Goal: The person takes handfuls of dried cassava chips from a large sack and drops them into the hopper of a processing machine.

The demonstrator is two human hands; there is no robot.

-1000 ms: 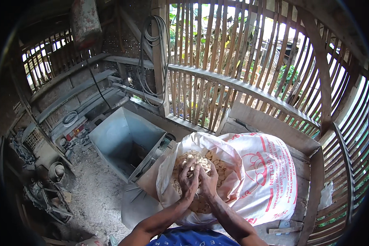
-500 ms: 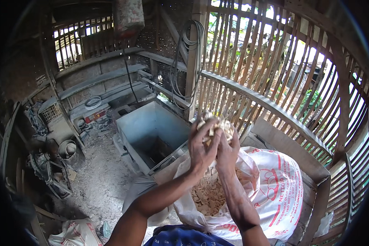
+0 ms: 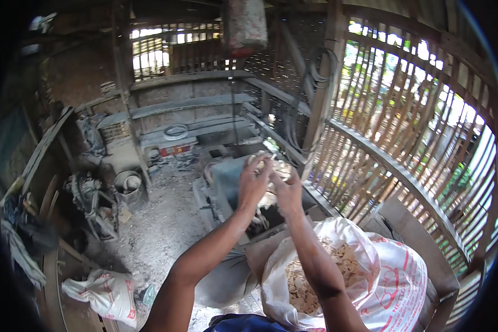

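Note:
My left hand (image 3: 252, 185) and my right hand (image 3: 288, 193) are raised side by side over a pale, open-topped metal bin (image 3: 228, 180). Both are closed around a heap of pale dried chips (image 3: 282, 170), and some chips show below the palms, over the bin's opening. Beneath my right forearm, a white sack with red print (image 3: 395, 276) stands with its mouth folded open. More dried chips (image 3: 301, 285) fill it close to the rim. My forearms and hands hide part of the bin and part of the sack's contents.
A slatted bamboo wall (image 3: 404, 110) closes off the right side. Coiled hose (image 3: 321, 69) hangs on a post, and a block-like object (image 3: 244, 25) hangs overhead. To the left are a bucket (image 3: 130, 185), a dusty machine frame (image 3: 94, 205) and another white sack (image 3: 108, 293).
My view has swung left, so the room sits further right. My hands have moved forward over the bin with the chips, and chips now show below them.

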